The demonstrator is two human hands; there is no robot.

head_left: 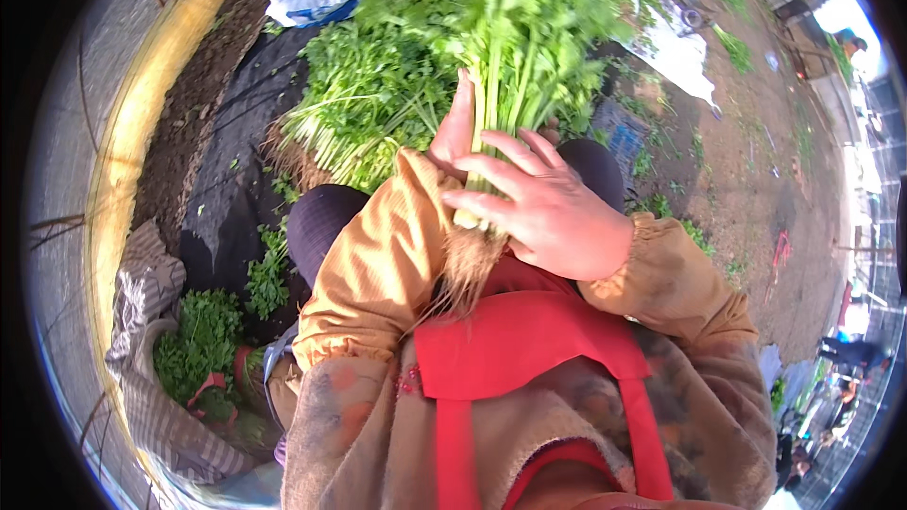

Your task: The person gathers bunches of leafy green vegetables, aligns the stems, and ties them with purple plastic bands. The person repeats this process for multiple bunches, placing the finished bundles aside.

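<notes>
In the centre of the head view, the person is holding a bunch of leafy green stems (pixel 496 99) upright, its roots (pixel 470 264) hanging at the lower end. The left hand (pixel 452 132) is cupping the bunch's left side; hidden fingers, closure cannot be told. The right hand (pixel 548 203) is lying across the front, fingers spread apart. Progress, judged: this bunch is gathered, roots remaining on, no tie showing. Left over: a loose heap (pixel 364 85) is lying at upper left, presumably awaiting handling.
</notes>
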